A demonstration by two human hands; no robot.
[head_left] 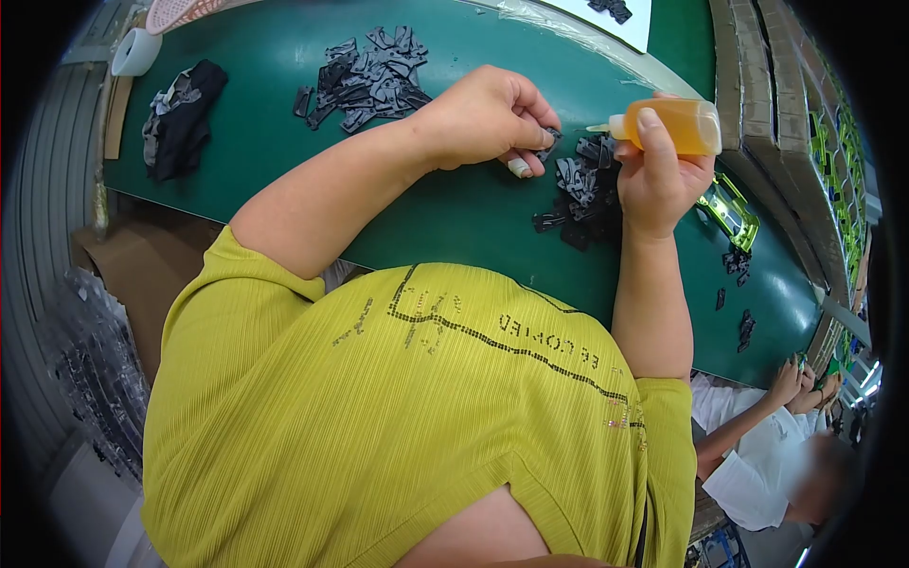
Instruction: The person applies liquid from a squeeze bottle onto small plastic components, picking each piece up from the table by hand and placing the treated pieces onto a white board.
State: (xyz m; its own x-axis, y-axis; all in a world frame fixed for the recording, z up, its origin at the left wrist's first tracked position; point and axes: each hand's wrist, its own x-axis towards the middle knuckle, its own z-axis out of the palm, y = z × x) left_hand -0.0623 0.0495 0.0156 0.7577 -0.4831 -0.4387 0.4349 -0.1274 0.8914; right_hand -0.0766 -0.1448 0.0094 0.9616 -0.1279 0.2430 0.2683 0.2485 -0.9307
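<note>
My left hand (497, 118) pinches a small dark plastic part (547, 144) between thumb and fingers, above the green table (445, 208). A white wrap covers one of its fingertips. My right hand (658, 175) is closed around a clear bottle (689, 127) of amber liquid, tilted on its side. Its thin nozzle points left, close to the part but apart from it. Just below the nozzle lies a pile of black and grey parts (585, 189). A larger pile of similar parts (374, 78) lies beyond my left forearm.
A dark cloth (185, 118) and a white roll (136, 52) are at the left. Cardboard boxes (757, 85) line the right edge. A bright green frame (729, 210) and small dark parts lie right of my right hand. A co-worker (757, 473) sits at lower right.
</note>
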